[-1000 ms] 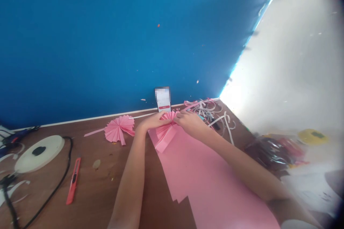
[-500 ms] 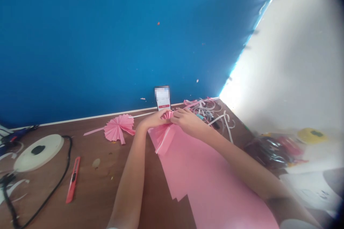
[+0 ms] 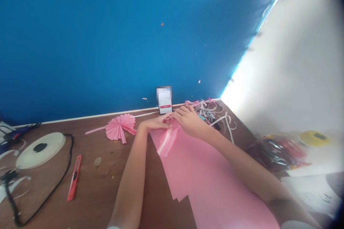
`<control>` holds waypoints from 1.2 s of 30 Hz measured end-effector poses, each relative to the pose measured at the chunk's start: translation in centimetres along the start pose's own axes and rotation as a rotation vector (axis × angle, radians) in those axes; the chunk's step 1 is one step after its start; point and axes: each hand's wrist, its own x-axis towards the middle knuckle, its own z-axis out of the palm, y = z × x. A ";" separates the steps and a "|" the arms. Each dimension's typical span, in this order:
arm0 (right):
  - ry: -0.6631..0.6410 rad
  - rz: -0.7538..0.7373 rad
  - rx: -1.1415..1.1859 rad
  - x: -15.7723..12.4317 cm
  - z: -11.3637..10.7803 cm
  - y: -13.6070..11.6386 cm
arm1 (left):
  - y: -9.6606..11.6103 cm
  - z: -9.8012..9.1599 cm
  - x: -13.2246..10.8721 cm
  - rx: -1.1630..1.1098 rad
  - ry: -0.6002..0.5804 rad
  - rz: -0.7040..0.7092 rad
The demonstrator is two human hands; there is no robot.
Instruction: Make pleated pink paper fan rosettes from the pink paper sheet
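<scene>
Between my two hands is a pleated pink paper fan [image 3: 167, 142], its lower folds and a white strip along its edge showing below the fingers. My left hand [image 3: 158, 121] is closed on the fan from the left side. Close against it, my right hand [image 3: 186, 117] has its fingers bent over the top of the folds and pinches them. The fingertips partly hide the upper part of the fan. Beneath lies a large sheet of pink paper [image 3: 204, 182] with a notched left edge. A pleated pink paper rosette [image 3: 118, 128] with a strip tail lies to the left.
A phone [image 3: 165, 99] leans on the blue wall. Paper strip scraps [image 3: 206, 109] pile up at the back right. On the left lie a red utility knife [image 3: 74, 178], a round cream device [image 3: 51, 150] and a black cable [image 3: 60, 180]. Plastic-wrapped items [image 3: 279, 152] sit at the right.
My hands have drawn tighter round the fan, and its upper pleats are now mostly covered. The fan's lower end has turned, showing more of the white strip. The view has shifted slightly.
</scene>
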 end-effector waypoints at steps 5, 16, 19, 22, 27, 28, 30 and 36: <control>-0.024 0.092 -0.077 -0.2 0.2 0.4 | 0.2 -0.5 0.4 0.155 0.153 0.039; -0.019 0.486 -0.117 -0.7 -0.3 0.8 | 1.7 -1.3 0.0 0.432 0.289 0.068; -0.034 0.520 -0.114 -0.7 -0.5 0.8 | 1.2 -1.3 0.4 0.464 0.294 0.081; -0.038 0.542 -0.121 -0.7 -0.6 0.9 | 0.8 -1.5 0.4 0.502 0.331 0.077; -0.012 0.541 -0.126 -0.8 -0.6 0.9 | 0.3 -1.9 0.1 0.545 0.351 0.052; -0.011 0.541 -0.123 -0.9 -0.6 0.9 | 0.3 -1.9 0.2 0.551 0.351 0.053; -0.012 0.539 -0.115 -0.8 -0.5 0.9 | 0.3 -1.8 0.4 0.567 0.358 0.062; -0.030 0.538 -0.104 -0.8 -0.3 0.9 | 0.6 -1.4 0.8 0.603 0.367 0.064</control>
